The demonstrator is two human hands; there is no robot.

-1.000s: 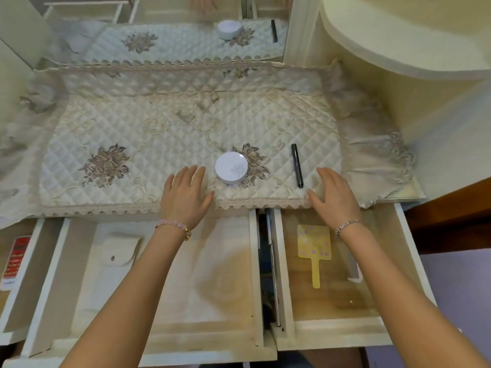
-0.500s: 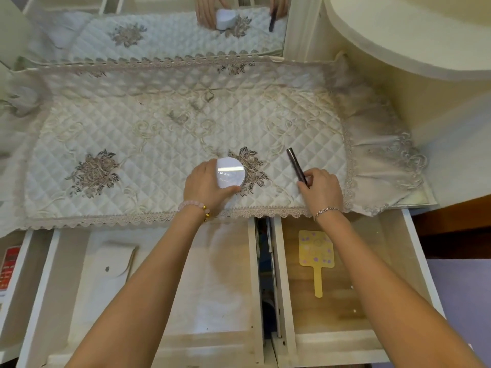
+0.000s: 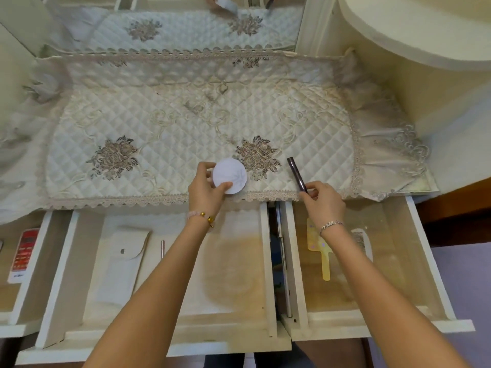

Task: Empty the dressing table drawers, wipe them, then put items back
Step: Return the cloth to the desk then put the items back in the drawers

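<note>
Fingers [image 3: 221, 187] of left hand [image 3: 204, 191] curled around round white jar [image 3: 230, 176] | right hand [image 3: 324, 199] pinches dark pen [image 3: 297, 175], tip angled up | both forearms extended over open drawers [image 3: 170, 338]

The cover [image 3: 186, 123] over the table is quilted cloth with a soft satin sheen, embroidered and edged in rough lace. Low in the frame, the middle drawer [image 3: 239, 274] has matt white painted sides and a bare, stained pale wood floor. The pouch [image 3: 125, 261] in it looks like smooth leatherette with a metal snap. The round jar [image 3: 230, 176] is smooth white plastic; the pen [image 3: 297, 174] is dark and glossy. Right of this drawer a metal rail [image 3: 283, 261] shines.
</note>
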